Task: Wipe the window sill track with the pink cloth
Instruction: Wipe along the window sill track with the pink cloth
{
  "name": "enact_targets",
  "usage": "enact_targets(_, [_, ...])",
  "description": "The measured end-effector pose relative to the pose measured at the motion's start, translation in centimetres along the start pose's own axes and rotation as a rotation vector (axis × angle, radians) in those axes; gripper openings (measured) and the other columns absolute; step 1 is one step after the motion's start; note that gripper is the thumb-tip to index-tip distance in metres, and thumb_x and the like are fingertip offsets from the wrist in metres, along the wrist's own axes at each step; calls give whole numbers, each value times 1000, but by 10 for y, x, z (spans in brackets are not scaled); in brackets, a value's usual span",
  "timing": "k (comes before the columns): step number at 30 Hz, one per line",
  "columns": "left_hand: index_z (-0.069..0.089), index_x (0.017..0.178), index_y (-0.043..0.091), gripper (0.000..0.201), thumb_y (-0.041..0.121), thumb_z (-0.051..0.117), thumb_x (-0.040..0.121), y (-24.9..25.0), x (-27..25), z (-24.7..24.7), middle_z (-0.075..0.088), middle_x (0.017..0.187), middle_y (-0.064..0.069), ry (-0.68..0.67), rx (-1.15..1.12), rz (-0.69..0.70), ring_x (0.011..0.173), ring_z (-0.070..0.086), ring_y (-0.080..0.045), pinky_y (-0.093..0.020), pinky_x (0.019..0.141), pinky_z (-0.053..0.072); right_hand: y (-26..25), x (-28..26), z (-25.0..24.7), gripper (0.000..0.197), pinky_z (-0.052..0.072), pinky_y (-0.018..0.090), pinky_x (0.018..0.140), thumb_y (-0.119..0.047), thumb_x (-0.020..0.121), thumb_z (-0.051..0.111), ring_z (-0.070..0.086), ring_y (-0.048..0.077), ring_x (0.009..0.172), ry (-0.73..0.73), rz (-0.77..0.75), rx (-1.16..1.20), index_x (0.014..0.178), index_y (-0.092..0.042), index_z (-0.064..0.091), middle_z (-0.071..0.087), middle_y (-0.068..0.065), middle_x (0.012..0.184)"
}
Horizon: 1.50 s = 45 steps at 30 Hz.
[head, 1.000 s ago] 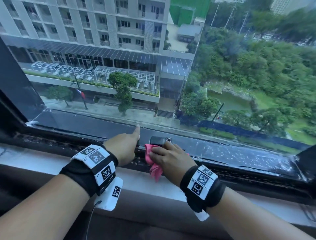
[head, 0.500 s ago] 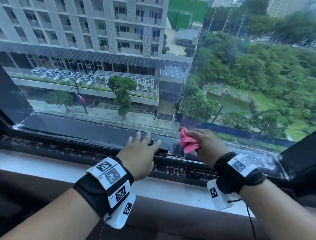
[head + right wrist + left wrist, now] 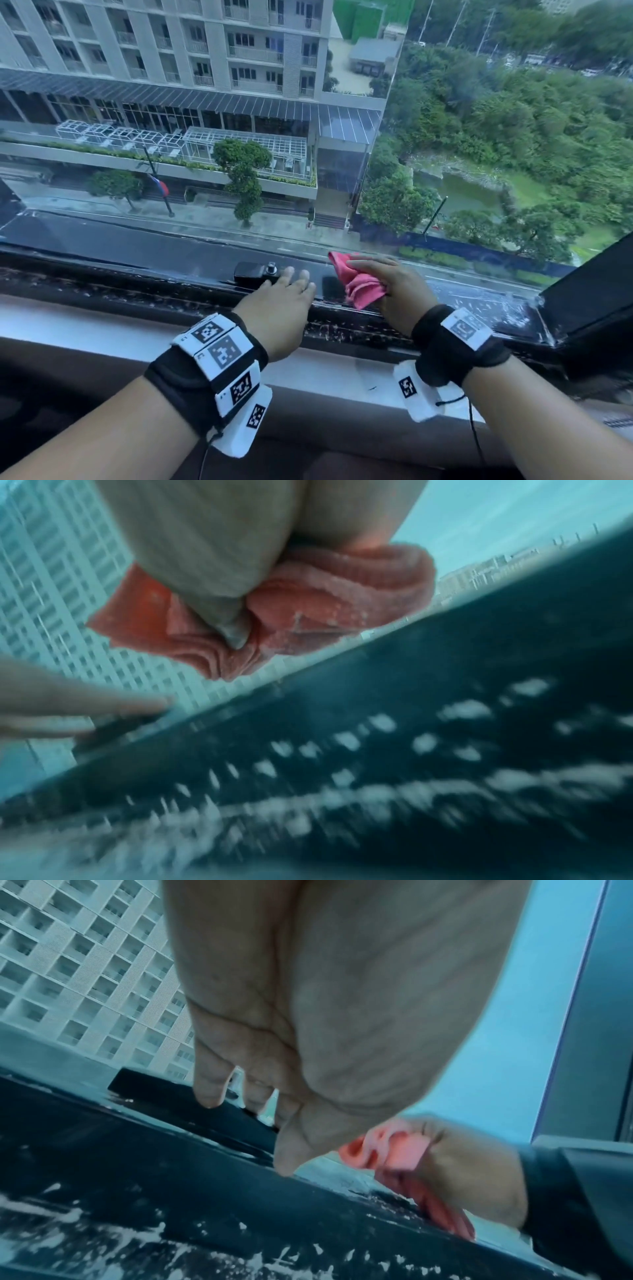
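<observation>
My right hand [image 3: 387, 284] grips the bunched pink cloth [image 3: 359, 286] and holds it against the dark bottom window frame, just above the sill track [image 3: 137, 291]. In the right wrist view the thumb presses into the folds of the cloth [image 3: 308, 610], above the speckled black track [image 3: 411, 750]. My left hand [image 3: 284, 291] lies with its fingers straight beside the black window latch [image 3: 251, 270], a little left of the cloth. The left wrist view shows those straight fingers [image 3: 209, 1085] over the track [image 3: 171, 1191], with the cloth [image 3: 387, 1153] beyond.
The track is black, flecked with white dirt, and runs the full width to a dark side frame [image 3: 596, 287] at the right. A pale inner sill ledge [image 3: 85, 329] lies in front of it. Glass [image 3: 308, 137] stands directly behind the frame.
My right hand lifted the cloth out of the track and carried it right, up onto the frame. My left hand went from a curled rest to straight fingers by the latch.
</observation>
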<state>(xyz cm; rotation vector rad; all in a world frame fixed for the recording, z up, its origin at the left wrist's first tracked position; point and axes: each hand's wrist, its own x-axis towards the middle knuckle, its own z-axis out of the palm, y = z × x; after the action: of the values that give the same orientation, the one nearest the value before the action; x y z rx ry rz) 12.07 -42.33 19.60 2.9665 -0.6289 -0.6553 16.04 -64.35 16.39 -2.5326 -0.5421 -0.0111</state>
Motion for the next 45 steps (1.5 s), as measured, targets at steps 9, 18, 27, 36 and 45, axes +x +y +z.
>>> enact_targets(9, [3,156,11,75,-1,36,91,10,2,2,-4,165,-8,-51,53,-46,150,-11,-34,-56,120,10,8,-17,24,62,34,30,111,-1,78,54,42,3,131,-135,-146,-80,130,-35,56,53,-17,137])
enact_targets(18, [-14,155,18,84,-3,34,89,20,13,8,0,165,-8,-12,32,21,151,-7,-33,-54,121,1,28,-13,-13,63,36,36,109,6,80,53,46,15,122,-41,43,-109,128,-35,56,55,-11,134])
enact_targets(27, [15,153,29,69,18,52,96,29,39,17,17,162,-11,130,232,-31,143,29,-35,-62,115,18,37,-40,1,56,42,32,101,2,78,58,49,8,118,-80,-72,26,119,-36,63,60,-18,127])
enact_targets(36, [24,150,32,65,18,57,95,22,54,15,35,155,-11,157,322,-44,131,47,-35,-56,110,31,36,-33,6,76,33,35,111,-5,70,54,41,19,129,-68,-27,-298,140,-33,43,46,-9,146])
enact_targets(45, [25,150,35,65,17,55,96,25,55,14,38,152,-8,148,312,-54,128,50,-32,-55,109,33,33,-58,-14,61,37,21,104,7,76,53,49,2,118,-83,-16,171,118,-35,66,60,-17,128])
